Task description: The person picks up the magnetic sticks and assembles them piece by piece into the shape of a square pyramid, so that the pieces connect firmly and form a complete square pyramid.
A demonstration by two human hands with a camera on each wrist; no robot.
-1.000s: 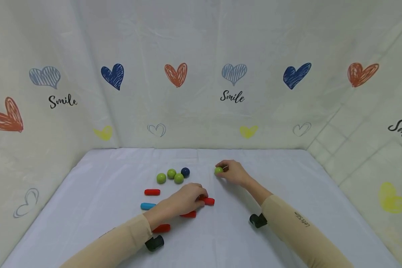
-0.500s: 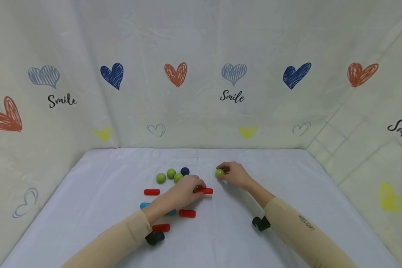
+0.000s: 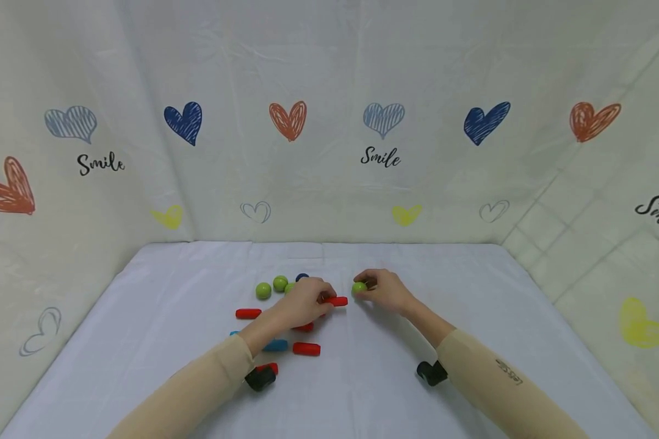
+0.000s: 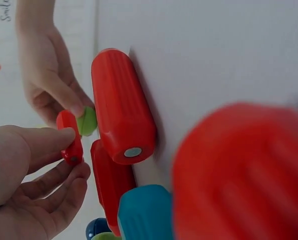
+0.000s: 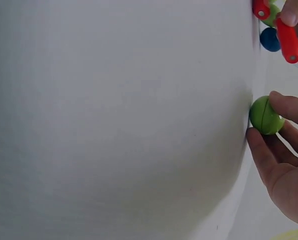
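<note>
My left hand pinches a short red magnetic rod between thumb and fingers, one end pointing right. In the left wrist view, a small disc shows on the end of this red rod. My right hand holds a green ball by its fingertips, just to the right of the rod. A small gap separates rod and ball in the head view. From the right wrist, the green ball appears at or very near the table surface, with a seam line across it.
Green balls and a dark blue ball lie behind my left hand, partly hidden. Red rods and blue rods are spread on the white tablecloth. A black wrist camera covers part of one red rod.
My left hand has carried the red rod away from me, from the front of the group up level with the green ball. My right hand has come slightly nearer with the ball.
</note>
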